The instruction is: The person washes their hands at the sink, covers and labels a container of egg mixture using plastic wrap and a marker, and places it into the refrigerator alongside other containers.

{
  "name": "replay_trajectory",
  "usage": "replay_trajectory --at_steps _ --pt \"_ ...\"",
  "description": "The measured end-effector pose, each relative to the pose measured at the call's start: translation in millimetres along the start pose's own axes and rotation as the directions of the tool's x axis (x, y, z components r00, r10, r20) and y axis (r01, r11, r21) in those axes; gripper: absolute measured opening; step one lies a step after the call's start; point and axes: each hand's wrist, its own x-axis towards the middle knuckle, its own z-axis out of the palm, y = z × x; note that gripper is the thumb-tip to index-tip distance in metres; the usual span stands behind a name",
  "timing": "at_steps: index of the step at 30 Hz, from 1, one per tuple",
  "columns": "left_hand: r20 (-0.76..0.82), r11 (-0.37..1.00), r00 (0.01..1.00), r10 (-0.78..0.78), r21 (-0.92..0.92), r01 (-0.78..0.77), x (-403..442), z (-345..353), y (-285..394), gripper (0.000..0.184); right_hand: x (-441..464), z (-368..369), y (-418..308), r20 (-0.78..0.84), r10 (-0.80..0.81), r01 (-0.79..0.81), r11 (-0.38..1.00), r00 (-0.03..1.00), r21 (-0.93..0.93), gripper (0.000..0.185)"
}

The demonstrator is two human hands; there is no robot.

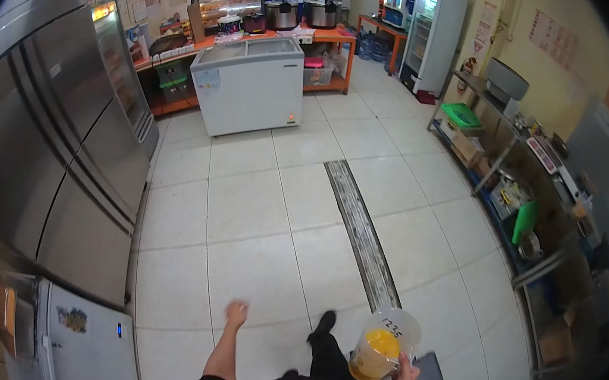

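Observation:
My right hand [405, 377] grips the handle of a clear plastic jug [384, 344] near the bottom of the view. Yellow-orange contents show inside the jug, and dark digits are written near its rim. My left hand [237, 313] hangs out in front over the tiled floor, fingers curled in and slightly blurred. Nothing can be made out in it. One black shoe [325, 323] shows between the two hands.
Steel refrigerators [51, 144] and a small fridge [90, 349] line the left. Ahead stands a white chest freezer [251, 91] before an orange counter [336, 35]. Loaded shelves [500, 160] run along the right. A dark floor grate [362, 236] crosses the tiles.

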Motion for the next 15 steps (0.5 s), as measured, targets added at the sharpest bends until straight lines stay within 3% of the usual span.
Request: replay_trajectory --at_steps 1,2,3,5,6,7,8,9,10,12,14,15 --pt "-0.137 0.99 0.981 0.137 -0.006 -0.139 87.3 10.7 38.0 0.019 33.4 27.9 -7.0 0.066 -0.004 0.006 1.0 0.998 -0.027 0.034" --pt "-0.148 0.983 0.972 0.183 0.056 -0.176 157.1 1.9 95.7 0.017 65.6 52.0 -14.5 0.127 -0.006 0.014 0.998 0.992 -0.062 0.03" --pt "-0.105 0.959 0.963 0.247 -0.117 -0.258 217.8 -16.6 154.8 0.014 105.4 84.4 -13.7 0.008 -0.05 0.051 0.989 0.999 -0.141 0.032" --pt "-0.052 0.871 0.929 0.367 -0.331 -0.362 313.4 -23.4 237.8 0.013 170.9 141.6 -42.7 0.034 -0.018 0.024 0.986 0.999 -0.164 0.031" --pt "-0.063 0.879 0.935 0.35 -0.322 -0.351 351.2 -36.4 274.1 0.013 205.2 176.5 -55.9 0.057 0.025 -0.015 0.986 0.998 -0.165 0.031" --pt "0.244 0.856 0.853 0.461 -0.374 -0.356 369.6 -49.8 305.5 0.015 233.3 211.3 -69.1 -0.036 0.014 -0.019 0.99 0.999 -0.141 0.035" --pt "0.503 0.833 0.672 0.543 -0.424 -0.356 396.5 -69.9 334.8 0.017 263.1 246.1 -83.4 -0.021 0.03 -0.032 0.99 0.999 -0.139 0.035" --pt "0.734 0.902 0.525 0.431 -0.365 -0.23 418.0 -87.2 356.5 0.017 290.0 277.1 -98.0 0.014 0.014 -0.013 0.992 1.0 -0.122 0.038" --pt "0.903 0.956 0.316 0.292 -0.272 -0.107 431.2 -100.4 374.8 0.016 312.3 304.0 -113.3 0.042 0.004 0.001 0.993 0.999 -0.117 0.04" --pt "0.972 0.969 0.031 0.234 -0.23 -0.089 451.8 -120.3 400.9 0.019 351.9 371.1 -156.3 0.078 0.012 -0.001 0.989 0.997 -0.145 0.039" --pt "0.919 0.912 -0.095 0.382 -0.391 -0.12 485.1 -127.0 418.3 0.021 406.8 437.8 -193.0 0.137 -0.025 0.037 0.995 0.99 -0.09 0.038" --pt "0.894 0.897 -0.076 0.442 -0.443 0.013 505.5 -108.3 403.2 0.02 445.3 464.9 -197.3 0.124 -0.056 0.065 0.995 0.991 -0.071 0.038"
